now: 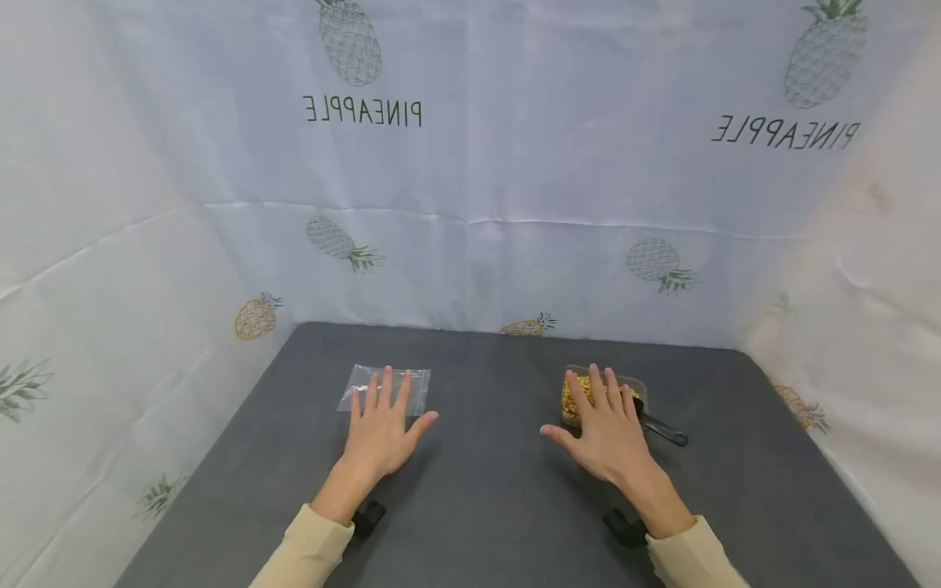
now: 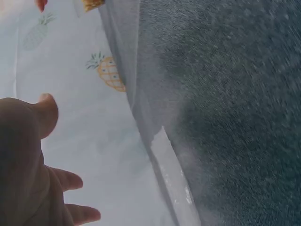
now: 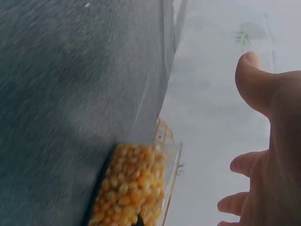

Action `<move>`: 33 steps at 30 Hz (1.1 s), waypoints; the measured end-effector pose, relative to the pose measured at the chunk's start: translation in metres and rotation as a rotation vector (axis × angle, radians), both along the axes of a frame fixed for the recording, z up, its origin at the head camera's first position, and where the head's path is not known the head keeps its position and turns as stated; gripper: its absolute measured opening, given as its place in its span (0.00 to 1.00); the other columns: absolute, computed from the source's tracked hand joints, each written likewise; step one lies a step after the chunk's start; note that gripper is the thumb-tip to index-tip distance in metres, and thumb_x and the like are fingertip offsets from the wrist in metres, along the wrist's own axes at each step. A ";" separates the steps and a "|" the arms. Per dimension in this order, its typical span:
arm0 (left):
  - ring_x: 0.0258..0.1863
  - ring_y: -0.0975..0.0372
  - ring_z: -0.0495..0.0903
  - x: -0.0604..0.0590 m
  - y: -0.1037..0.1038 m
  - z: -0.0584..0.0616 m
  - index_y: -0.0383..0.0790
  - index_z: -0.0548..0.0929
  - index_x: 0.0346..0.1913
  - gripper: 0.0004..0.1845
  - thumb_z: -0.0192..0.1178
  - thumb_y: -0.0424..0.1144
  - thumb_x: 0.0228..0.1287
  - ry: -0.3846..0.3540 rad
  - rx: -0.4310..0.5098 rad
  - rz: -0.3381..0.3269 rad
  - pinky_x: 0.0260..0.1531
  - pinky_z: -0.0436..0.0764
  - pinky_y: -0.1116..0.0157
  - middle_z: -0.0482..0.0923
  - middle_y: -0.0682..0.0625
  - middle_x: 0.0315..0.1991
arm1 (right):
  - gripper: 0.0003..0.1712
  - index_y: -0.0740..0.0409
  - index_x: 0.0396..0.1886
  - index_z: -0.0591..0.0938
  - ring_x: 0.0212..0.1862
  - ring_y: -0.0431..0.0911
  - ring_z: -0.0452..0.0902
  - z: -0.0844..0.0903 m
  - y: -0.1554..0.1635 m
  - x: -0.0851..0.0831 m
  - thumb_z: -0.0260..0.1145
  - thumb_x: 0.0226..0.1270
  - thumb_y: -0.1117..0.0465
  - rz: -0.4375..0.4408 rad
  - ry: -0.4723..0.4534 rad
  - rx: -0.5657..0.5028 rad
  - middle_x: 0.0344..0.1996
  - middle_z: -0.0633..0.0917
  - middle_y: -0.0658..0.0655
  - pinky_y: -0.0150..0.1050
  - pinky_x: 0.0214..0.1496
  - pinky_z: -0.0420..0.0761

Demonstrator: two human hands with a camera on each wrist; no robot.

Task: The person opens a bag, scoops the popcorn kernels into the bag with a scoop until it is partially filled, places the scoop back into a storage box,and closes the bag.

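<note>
Plastic bag [image 1: 385, 389] lies flat on the grey desk [image 1: 500, 490], the left hand [image 1: 382, 431] hovering at its near edge, fingers straight and spread. Further right, the right hand [image 1: 604, 429] hovers over a clear tub of corn kernels [image 1: 576, 390], fingers spread, beside a black scoop [image 1: 662, 426].
</note>
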State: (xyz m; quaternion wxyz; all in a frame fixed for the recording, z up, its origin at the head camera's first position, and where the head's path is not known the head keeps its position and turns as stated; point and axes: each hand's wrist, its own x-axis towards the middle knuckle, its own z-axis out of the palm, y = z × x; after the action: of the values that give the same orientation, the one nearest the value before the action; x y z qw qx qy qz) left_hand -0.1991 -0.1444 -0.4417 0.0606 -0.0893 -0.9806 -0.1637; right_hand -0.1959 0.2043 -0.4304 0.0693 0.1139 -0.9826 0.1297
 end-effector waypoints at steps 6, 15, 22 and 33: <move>0.78 0.37 0.44 -0.007 0.008 0.003 0.38 0.52 0.81 0.45 0.49 0.64 0.75 -0.014 0.052 -0.004 0.72 0.44 0.36 0.45 0.32 0.80 | 0.57 0.56 0.82 0.55 0.80 0.67 0.37 0.001 -0.011 -0.005 0.58 0.67 0.26 0.029 0.038 -0.007 0.80 0.48 0.70 0.64 0.76 0.38; 0.77 0.37 0.51 -0.019 0.009 0.004 0.35 0.56 0.80 0.42 0.51 0.60 0.77 -0.018 0.092 0.027 0.72 0.49 0.37 0.50 0.30 0.78 | 0.55 0.57 0.82 0.56 0.80 0.67 0.39 0.001 -0.032 -0.014 0.59 0.68 0.28 0.064 0.030 -0.051 0.79 0.50 0.71 0.63 0.77 0.40; 0.75 0.36 0.54 -0.028 0.003 -0.001 0.34 0.57 0.79 0.40 0.52 0.57 0.77 -0.034 0.119 0.046 0.70 0.52 0.37 0.53 0.28 0.77 | 0.53 0.58 0.81 0.57 0.80 0.67 0.40 0.005 -0.046 -0.025 0.58 0.70 0.29 0.084 -0.001 -0.069 0.79 0.52 0.72 0.63 0.77 0.41; 0.75 0.35 0.54 -0.047 -0.007 -0.007 0.32 0.59 0.78 0.37 0.53 0.54 0.78 -0.104 0.179 0.082 0.69 0.55 0.36 0.54 0.28 0.76 | 0.50 0.58 0.81 0.58 0.80 0.64 0.44 0.003 -0.081 -0.050 0.55 0.73 0.31 0.103 -0.075 -0.172 0.78 0.56 0.70 0.62 0.77 0.47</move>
State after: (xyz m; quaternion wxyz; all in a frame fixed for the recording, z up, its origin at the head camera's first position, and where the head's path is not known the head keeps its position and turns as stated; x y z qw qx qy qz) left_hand -0.2457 -0.1511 -0.4482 0.0241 -0.0348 -0.9666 -0.2526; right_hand -0.2456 0.1229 -0.4274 0.0352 0.1531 -0.9625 0.2211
